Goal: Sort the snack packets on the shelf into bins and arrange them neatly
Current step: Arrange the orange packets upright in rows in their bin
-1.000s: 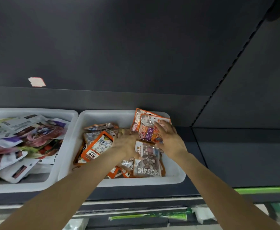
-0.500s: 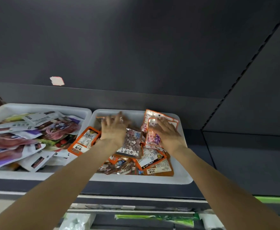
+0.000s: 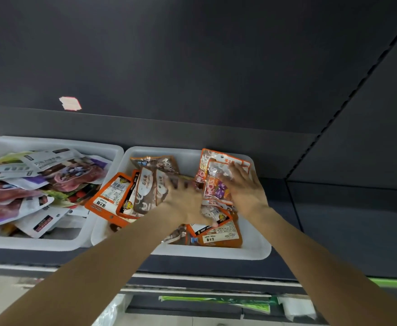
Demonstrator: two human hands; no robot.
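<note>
Two white bins stand side by side on a dark shelf. The right bin (image 3: 251, 250) holds several orange and brown candy packets (image 3: 112, 194). My left hand (image 3: 183, 198) lies in the middle of this bin, blurred, its fingers spread over brown packets (image 3: 145, 184). My right hand (image 3: 247, 189) presses flat with straight fingers on upright orange packets of coloured sweets (image 3: 214, 184) at the bin's far right. The left bin (image 3: 51, 243) is piled with white and purple packets (image 3: 70, 175).
The shelf's dark back wall rises behind the bins, with a pale sticker (image 3: 70, 103) on it. Bare dark shelf (image 3: 345, 208) lies to the right of the bins. Below the shelf edge, green and clear packaging (image 3: 216, 301) shows on a lower level.
My left hand has moved from the bin's far left rim toward its middle, and brown packets now lie where it was. My right hand stays on the orange packets at the right.
</note>
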